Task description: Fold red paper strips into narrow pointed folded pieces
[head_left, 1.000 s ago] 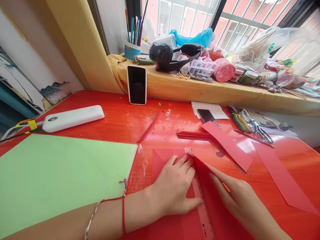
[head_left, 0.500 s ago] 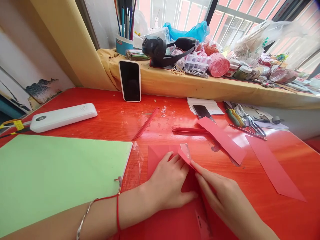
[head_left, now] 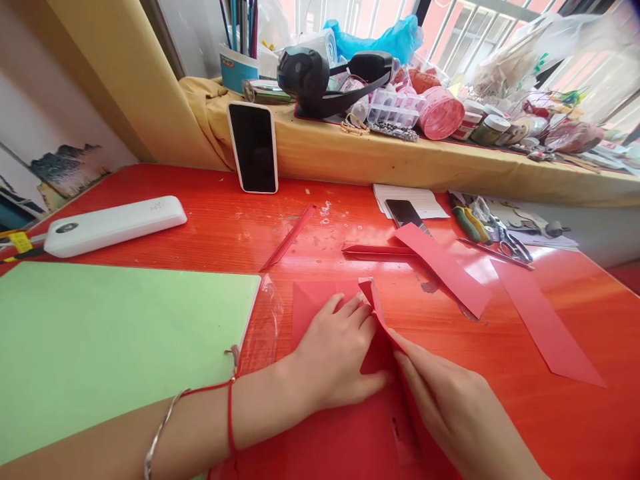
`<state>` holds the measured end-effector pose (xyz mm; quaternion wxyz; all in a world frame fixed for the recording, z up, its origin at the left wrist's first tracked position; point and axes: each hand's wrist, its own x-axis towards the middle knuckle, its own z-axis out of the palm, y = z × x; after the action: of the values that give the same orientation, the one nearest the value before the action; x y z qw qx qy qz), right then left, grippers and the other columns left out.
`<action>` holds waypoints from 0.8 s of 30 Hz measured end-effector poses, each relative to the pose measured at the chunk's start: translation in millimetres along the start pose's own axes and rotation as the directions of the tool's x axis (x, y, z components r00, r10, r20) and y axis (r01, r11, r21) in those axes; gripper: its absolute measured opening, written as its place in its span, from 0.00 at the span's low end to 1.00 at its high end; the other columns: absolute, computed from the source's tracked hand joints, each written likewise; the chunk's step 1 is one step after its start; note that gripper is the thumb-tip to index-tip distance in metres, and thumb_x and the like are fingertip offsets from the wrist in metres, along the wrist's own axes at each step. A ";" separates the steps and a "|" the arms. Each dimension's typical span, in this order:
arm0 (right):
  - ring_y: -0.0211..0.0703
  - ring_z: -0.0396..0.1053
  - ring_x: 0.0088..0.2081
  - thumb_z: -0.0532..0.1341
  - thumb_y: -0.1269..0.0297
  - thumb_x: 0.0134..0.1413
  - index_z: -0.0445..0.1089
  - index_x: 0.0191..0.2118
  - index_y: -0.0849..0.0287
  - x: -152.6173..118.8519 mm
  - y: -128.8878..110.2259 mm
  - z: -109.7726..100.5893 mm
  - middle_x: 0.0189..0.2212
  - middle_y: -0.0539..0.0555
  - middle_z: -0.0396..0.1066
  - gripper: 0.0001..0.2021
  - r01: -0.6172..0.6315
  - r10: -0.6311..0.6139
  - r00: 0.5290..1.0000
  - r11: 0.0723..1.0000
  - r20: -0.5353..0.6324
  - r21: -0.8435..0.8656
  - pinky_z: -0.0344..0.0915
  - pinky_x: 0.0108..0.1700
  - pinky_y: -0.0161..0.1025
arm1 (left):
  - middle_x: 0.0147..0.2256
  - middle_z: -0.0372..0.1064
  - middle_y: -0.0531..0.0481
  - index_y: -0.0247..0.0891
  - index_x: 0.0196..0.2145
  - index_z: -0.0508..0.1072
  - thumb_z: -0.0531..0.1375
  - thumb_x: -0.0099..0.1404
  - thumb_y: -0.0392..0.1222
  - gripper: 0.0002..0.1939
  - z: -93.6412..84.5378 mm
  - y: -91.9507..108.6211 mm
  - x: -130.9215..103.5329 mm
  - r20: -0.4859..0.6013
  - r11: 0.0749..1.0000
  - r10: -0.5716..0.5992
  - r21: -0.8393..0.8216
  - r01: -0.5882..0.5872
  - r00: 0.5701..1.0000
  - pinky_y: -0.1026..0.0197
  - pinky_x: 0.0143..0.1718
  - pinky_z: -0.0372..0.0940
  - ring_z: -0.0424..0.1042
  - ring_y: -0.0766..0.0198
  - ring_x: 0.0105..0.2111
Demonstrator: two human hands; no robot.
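A sheet of red paper (head_left: 345, 437) lies before me, its right edge lifted into a narrow folded strip (head_left: 379, 313). My left hand (head_left: 340, 353) rests flat on the sheet with the fingers spread, their tips at the base of that strip. From the right side, my right hand (head_left: 445, 393) pinches the raised edge between thumb and fingers. The ends of the right fingers are partly hidden by the paper. A piece of clear film or tape (head_left: 404, 440) shows on the lower part of the sheet.
Green paper (head_left: 125, 333) lies left, near a white device (head_left: 117, 225). Folded red strips (head_left: 290, 237) and flat red strips (head_left: 550, 320) lie beyond and to the right. A phone (head_left: 253, 148) leans on the ledge; scissors (head_left: 507, 240) and pliers (head_left: 471, 223) lie at back right.
The folded strip stands more upright, turned slightly away from my left fingers. My right hand has shifted a little to the right with it, while my left hand stays pressed on the sheet.
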<state>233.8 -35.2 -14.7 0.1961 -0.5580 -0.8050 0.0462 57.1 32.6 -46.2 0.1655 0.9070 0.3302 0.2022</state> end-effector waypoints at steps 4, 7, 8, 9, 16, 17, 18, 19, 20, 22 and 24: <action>0.44 0.81 0.31 0.46 0.70 0.68 0.77 0.46 0.63 4.1 -14.1 -0.7 0.34 0.57 0.82 0.21 0.030 -0.030 1.000 0.997 0.000 0.070 0.75 0.31 0.31 | 0.54 0.71 0.37 0.31 0.53 0.71 0.64 0.60 0.49 0.27 1.2 -0.4 -1.9 0.003 1.000 -0.010 0.012 0.010 1.000 0.43 0.60 0.55 0.66 0.43 0.57; 0.42 0.81 0.31 0.47 0.69 0.68 0.77 0.47 0.61 4.0 -16.7 -4.3 0.33 0.54 0.82 0.20 0.006 -0.012 0.999 0.990 0.040 0.142 0.74 0.30 0.30 | 0.56 0.69 0.34 0.29 0.54 0.70 0.64 0.60 0.50 0.29 2.6 -0.5 -3.0 0.001 1.000 -0.020 0.024 0.020 1.000 0.43 0.62 0.54 0.63 0.42 0.60; 0.43 0.81 0.33 0.48 0.68 0.68 0.76 0.49 0.61 3.0 -14.9 -6.4 0.35 0.55 0.82 0.19 -0.014 0.008 0.999 0.990 0.044 0.139 0.75 0.31 0.30 | 0.56 0.70 0.35 0.30 0.54 0.70 0.64 0.61 0.51 0.28 2.7 -0.4 -3.0 0.003 1.000 -0.017 0.024 0.017 1.000 0.44 0.62 0.54 0.64 0.43 0.60; 0.44 0.81 0.35 0.49 0.67 0.68 0.75 0.52 0.62 1.3 -11.9 -8.9 0.39 0.55 0.82 0.18 -0.038 0.033 0.998 0.992 0.045 0.124 0.75 0.33 0.31 | 0.55 0.70 0.37 0.31 0.54 0.70 0.64 0.61 0.52 0.28 2.4 -0.2 -2.9 0.005 1.000 -0.013 0.022 0.013 1.000 0.44 0.62 0.53 0.65 0.44 0.59; 0.42 0.81 0.36 0.51 0.68 0.65 0.72 0.56 0.52 -23.3 13.7 -25.2 0.40 0.47 0.81 0.20 -0.096 0.084 0.991 0.988 0.103 0.123 0.74 0.32 0.26 | 0.55 0.70 0.39 0.31 0.57 0.68 0.69 0.56 0.60 0.39 -2.7 0.8 -3.3 0.019 1.000 0.006 -0.008 -0.005 1.000 0.42 0.63 0.52 0.65 0.44 0.58; 0.42 0.81 0.38 0.51 0.69 0.65 0.71 0.58 0.51 -27.0 14.4 -24.9 0.42 0.46 0.81 0.20 -0.100 0.085 0.989 0.987 0.121 0.124 0.74 0.35 0.26 | 0.55 0.70 0.38 0.30 0.57 0.68 0.69 0.55 0.61 0.41 -2.7 0.9 -3.7 0.015 1.000 0.008 -0.011 -0.008 1.000 0.42 0.63 0.51 0.65 0.44 0.58; 0.42 0.80 0.40 0.51 0.69 0.65 0.70 0.59 0.50 -30.2 14.3 -23.8 0.44 0.46 0.80 0.21 -0.105 0.089 0.987 0.988 0.134 0.117 0.74 0.38 0.27 | 0.55 0.70 0.38 0.30 0.57 0.68 0.69 0.54 0.61 0.42 -2.5 1.1 -3.9 0.010 1.000 0.008 -0.011 -0.008 1.000 0.42 0.63 0.51 0.65 0.43 0.58; 0.42 0.80 0.42 0.51 0.70 0.66 0.69 0.60 0.49 -32.9 13.5 -22.2 0.45 0.46 0.80 0.21 -0.109 0.092 0.985 0.988 0.147 0.108 0.74 0.40 0.28 | 0.54 0.71 0.37 0.30 0.57 0.68 0.69 0.53 0.62 0.42 -2.2 1.3 -4.0 0.004 1.000 0.005 -0.010 -0.005 1.000 0.42 0.63 0.51 0.65 0.43 0.57; 0.42 0.79 0.43 0.51 0.70 0.66 0.69 0.60 0.49 -35.2 12.2 -20.3 0.46 0.46 0.79 0.22 -0.108 0.092 0.983 0.989 0.157 0.098 0.74 0.42 0.28 | 0.54 0.71 0.37 0.30 0.57 0.68 0.69 0.53 0.62 0.42 -2.0 1.6 -3.8 0.005 1.000 -0.001 -0.011 0.001 1.000 0.42 0.63 0.50 0.65 0.43 0.57; 0.43 0.79 0.44 0.50 0.70 0.67 0.69 0.61 0.50 -38.5 8.9 -15.7 0.48 0.47 0.79 0.22 -0.097 0.083 0.982 0.992 0.169 0.076 0.74 0.43 0.30 | 0.53 0.71 0.38 0.31 0.57 0.69 0.69 0.53 0.61 0.41 -2.4 2.4 -3.0 0.024 1.000 -0.012 -0.015 0.013 1.000 0.42 0.64 0.49 0.65 0.44 0.57; 0.43 0.79 0.45 0.49 0.71 0.67 0.68 0.62 0.53 -40.7 5.5 -10.6 0.49 0.49 0.78 0.22 -0.076 0.065 0.983 0.996 0.172 0.057 0.74 0.44 0.31 | 0.53 0.72 0.38 0.32 0.56 0.69 0.68 0.53 0.60 0.40 -3.5 3.0 -1.9 0.059 1.000 -0.021 -0.020 0.022 0.998 0.42 0.64 0.49 0.66 0.44 0.57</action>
<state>254.8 -72.0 -17.3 0.1426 -0.5737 -0.7967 0.1258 55.7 29.6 -42.4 0.1866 0.9072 0.3327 0.1772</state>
